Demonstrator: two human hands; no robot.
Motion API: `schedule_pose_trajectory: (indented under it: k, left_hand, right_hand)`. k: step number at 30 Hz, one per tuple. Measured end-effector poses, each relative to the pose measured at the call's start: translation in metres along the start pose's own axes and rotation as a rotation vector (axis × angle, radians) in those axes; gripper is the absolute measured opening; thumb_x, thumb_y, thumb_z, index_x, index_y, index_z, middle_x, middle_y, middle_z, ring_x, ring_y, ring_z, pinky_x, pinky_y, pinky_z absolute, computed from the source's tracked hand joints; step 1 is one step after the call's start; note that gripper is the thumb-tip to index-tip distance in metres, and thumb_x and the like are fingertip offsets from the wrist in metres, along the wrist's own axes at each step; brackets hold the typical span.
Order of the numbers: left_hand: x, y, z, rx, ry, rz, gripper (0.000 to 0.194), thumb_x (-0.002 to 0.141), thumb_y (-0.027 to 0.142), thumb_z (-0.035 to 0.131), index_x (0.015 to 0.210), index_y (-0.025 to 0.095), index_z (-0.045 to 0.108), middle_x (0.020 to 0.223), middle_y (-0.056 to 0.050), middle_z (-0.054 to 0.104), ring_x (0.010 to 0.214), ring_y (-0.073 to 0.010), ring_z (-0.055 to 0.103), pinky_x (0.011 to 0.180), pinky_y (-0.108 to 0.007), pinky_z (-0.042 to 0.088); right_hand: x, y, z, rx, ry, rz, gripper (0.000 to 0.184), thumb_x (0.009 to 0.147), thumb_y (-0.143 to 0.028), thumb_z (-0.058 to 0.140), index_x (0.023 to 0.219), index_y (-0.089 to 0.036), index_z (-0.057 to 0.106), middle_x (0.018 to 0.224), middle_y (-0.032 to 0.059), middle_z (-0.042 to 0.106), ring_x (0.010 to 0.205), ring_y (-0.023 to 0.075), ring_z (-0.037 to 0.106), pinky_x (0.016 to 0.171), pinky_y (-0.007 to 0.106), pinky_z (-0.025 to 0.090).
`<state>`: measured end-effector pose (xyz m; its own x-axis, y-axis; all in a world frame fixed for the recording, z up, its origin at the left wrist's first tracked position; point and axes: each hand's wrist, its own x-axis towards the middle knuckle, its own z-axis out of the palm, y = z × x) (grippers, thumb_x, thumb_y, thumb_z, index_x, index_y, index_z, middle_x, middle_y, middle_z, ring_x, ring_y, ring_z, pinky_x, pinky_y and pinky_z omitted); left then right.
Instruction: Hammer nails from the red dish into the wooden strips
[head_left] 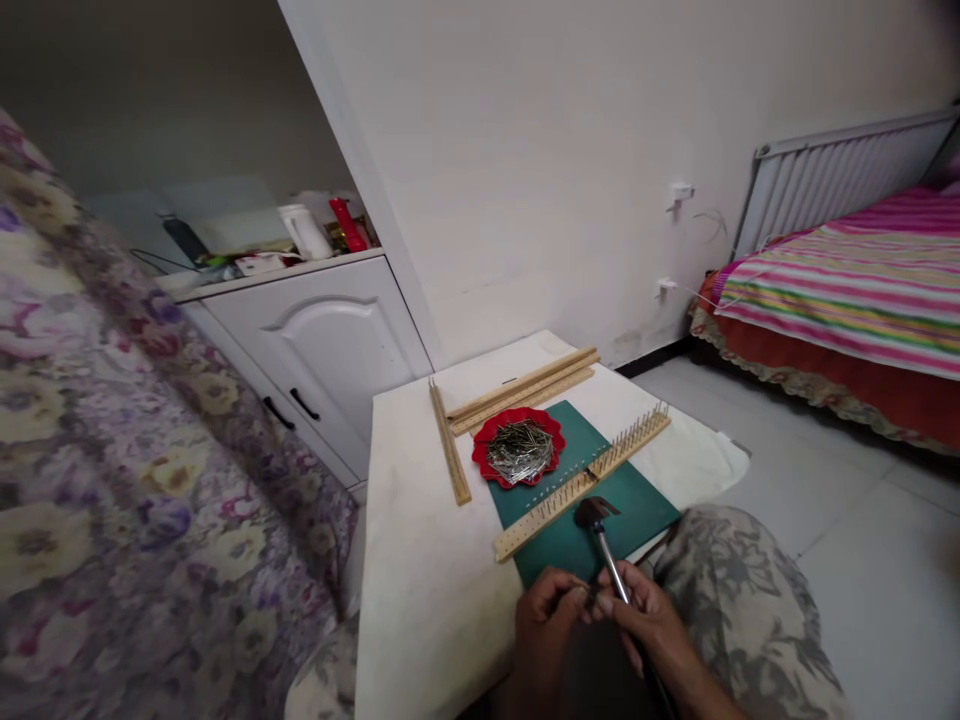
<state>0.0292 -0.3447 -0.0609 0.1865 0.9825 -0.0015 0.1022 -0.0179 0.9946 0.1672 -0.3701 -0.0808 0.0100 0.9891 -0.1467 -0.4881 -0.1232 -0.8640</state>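
My right hand (649, 615) is wrapped round the shaft of a claw hammer (613, 566), whose dark head points up and away from me over a green mat (645, 505). Close beside it, my left hand (549, 612) is closed in a pinch, its fingertips meeting those of the right; what they hold is too small to make out. Beyond the hammer head a wooden strip (551, 507) lies slanting across the mat. Rows of nails stand upright along most of it, and its near left end shows bare holes. A red scalloped dish (480, 460) heaped with loose nails sits behind the strip.
More wooden strips lie on the white table (420, 580): one on the left (450, 450), others (525, 387) at the back. A flowered curtain (172, 450) hangs on the left by a white cabinet (337, 350). To the right stands a bed (847, 290).
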Motion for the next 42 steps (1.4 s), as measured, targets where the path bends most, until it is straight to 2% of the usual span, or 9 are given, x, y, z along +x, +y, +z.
schedule_pose_trajectory:
  k: [5, 11, 29, 34, 38, 42]
  left_hand:
    - [0.022, 0.024, -0.026, 0.316, 0.180, 0.199, 0.021, 0.080, 0.034, 0.052, 0.075, 0.017, 0.063, 0.070, -0.001, 0.062, 0.068, -0.0139, 0.056, 0.063, -0.022, 0.044]
    - [0.048, 0.027, -0.037, 0.505, 0.237, 0.308, 0.022, 0.083, 0.031, 0.047, 0.077, 0.018, 0.063, 0.074, -0.002, 0.061, 0.072, -0.0143, 0.057, 0.067, -0.023, 0.045]
    - [0.059, 0.016, -0.033, 0.621, 0.230, 0.307, 0.025, 0.085, 0.030, 0.043, 0.077, 0.019, 0.063, 0.076, -0.001, 0.059, 0.074, -0.0137, 0.056, 0.068, -0.024, 0.043]
    - [0.060, 0.015, -0.034, 0.671, 0.230, 0.300, 0.024, 0.085, 0.030, 0.043, 0.075, 0.019, 0.062, 0.074, -0.001, 0.058, 0.072, -0.0138, 0.056, 0.066, -0.023, 0.042]
    - [0.061, 0.012, -0.034, 0.675, 0.232, 0.307, 0.024, 0.084, 0.030, 0.042, 0.074, 0.019, 0.061, 0.073, -0.001, 0.058, 0.071, -0.0138, 0.056, 0.065, -0.023, 0.041]
    - [0.060, 0.011, -0.033, 0.664, 0.238, 0.304, 0.024, 0.085, 0.030, 0.042, 0.072, 0.019, 0.060, 0.072, -0.001, 0.057, 0.070, -0.0135, 0.055, 0.064, -0.022, 0.040]
  right_hand:
    - [0.000, 0.008, -0.004, -0.061, 0.013, -0.009, 0.032, 0.069, -0.041, 0.069, 0.084, -0.020, 0.050, 0.057, -0.0048, 0.064, 0.024, 0.0011, 0.034, 0.025, 0.012, 0.021]
    - [0.002, 0.011, -0.007, -0.096, -0.013, 0.008, 0.033, 0.070, -0.044, 0.067, 0.085, -0.020, 0.049, 0.057, -0.0052, 0.064, 0.022, 0.0014, 0.034, 0.023, 0.013, 0.022]
    - [0.005, 0.011, -0.008, -0.109, -0.060, 0.042, 0.037, 0.067, -0.047, 0.067, 0.083, -0.020, 0.049, 0.056, -0.0063, 0.063, 0.021, -0.0005, 0.032, 0.022, 0.011, 0.021]
    - [0.001, 0.011, -0.009, -0.155, -0.061, 0.039, 0.034, 0.072, -0.049, 0.062, 0.084, -0.021, 0.047, 0.050, -0.0079, 0.060, 0.020, 0.0004, 0.032, 0.023, 0.011, 0.017]
    - [-0.003, -0.004, -0.004, -0.173, -0.157, 0.065, 0.034, 0.075, -0.050, 0.057, 0.086, -0.021, 0.044, 0.045, -0.0090, 0.057, 0.020, 0.0010, 0.031, 0.023, 0.011, 0.018]
    - [-0.005, -0.032, 0.012, -0.203, -0.232, 0.094, 0.032, 0.077, -0.047, 0.056, 0.087, -0.020, 0.043, 0.045, -0.0090, 0.057, 0.020, 0.0006, 0.030, 0.023, 0.011, 0.016]
